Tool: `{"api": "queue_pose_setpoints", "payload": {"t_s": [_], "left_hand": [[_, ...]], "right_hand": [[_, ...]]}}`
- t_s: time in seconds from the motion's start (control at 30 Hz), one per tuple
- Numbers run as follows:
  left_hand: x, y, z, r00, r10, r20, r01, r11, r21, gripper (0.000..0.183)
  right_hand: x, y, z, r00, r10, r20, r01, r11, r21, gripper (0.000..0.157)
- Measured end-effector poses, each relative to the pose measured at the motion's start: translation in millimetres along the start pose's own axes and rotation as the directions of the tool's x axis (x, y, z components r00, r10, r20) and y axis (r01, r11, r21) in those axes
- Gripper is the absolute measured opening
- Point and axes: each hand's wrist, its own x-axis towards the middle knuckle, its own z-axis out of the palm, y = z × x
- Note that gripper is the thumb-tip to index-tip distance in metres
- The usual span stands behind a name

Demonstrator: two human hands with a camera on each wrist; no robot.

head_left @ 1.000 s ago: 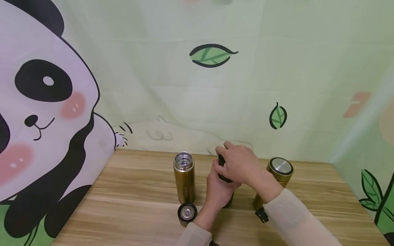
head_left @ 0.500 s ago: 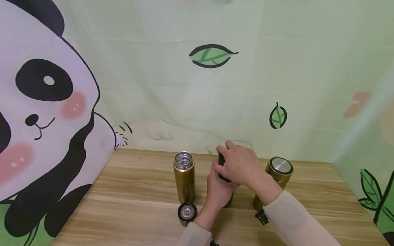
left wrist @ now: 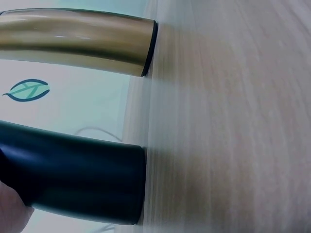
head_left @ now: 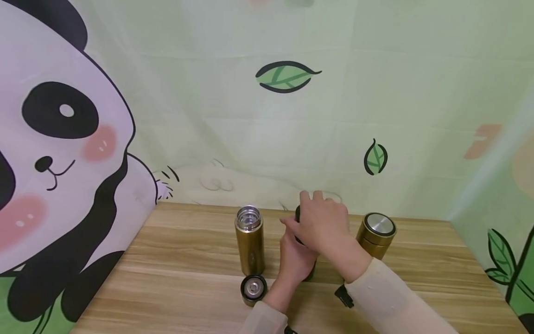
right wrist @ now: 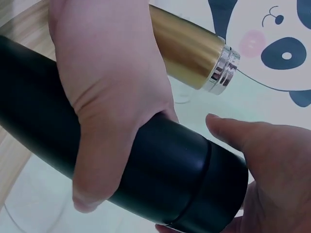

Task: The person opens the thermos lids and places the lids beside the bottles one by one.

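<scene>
A black thermos stands upright on the table between my hands; the left wrist view shows its base on the wood. My left hand grips the body just below the lid, thumb wrapped across it in the right wrist view. Over the top, my right hand has its fingers curled round the black lid. Its thumb sticks out straight, raised off the lid's side. A thin seam runs between lid and body. In the head view the hands hide most of this thermos.
Left of the hands stands a gold thermos with its steel mouth uncovered. Its lid lies inside-up in front of it, close to my left wrist. Another gold thermos, lidded, stands behind my right forearm. A panda-print cloth hangs behind the table.
My right hand has turned on the lid, its thumb swinging out to the left and its knuckles shifting right. The right forearm has moved slightly left. My left hand stays in place.
</scene>
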Motion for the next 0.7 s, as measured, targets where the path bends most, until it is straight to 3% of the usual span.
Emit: {"api": "queue_pose_setpoints", "payload": {"t_s": [0.27, 0.5, 0.7], "left_hand": [[-0.5, -0.7, -0.5, 0.999, -0.044, -0.004, 0.044, 0.999, 0.030, 0.054], [0.3, 0.6, 0.3, 0.999, -0.004, -0.036, 0.008, 0.994, 0.114, 0.051], [0.9, 0.2, 0.9, 0.998, 0.049, -0.044, -0.043, 0.990, 0.133, 0.063]], "right_hand": [[2.4, -5.2, -5.1, 0.998, 0.053, 0.012, -0.053, 0.998, -0.037, 0.079], [8.2, -10.4, -3.7, 0.996, 0.074, 0.047, -0.071, 0.996, -0.055, 0.074], [10.3, -11.8, 3.5, 0.997, 0.078, 0.028, -0.077, 0.995, -0.058, 0.060]]}}
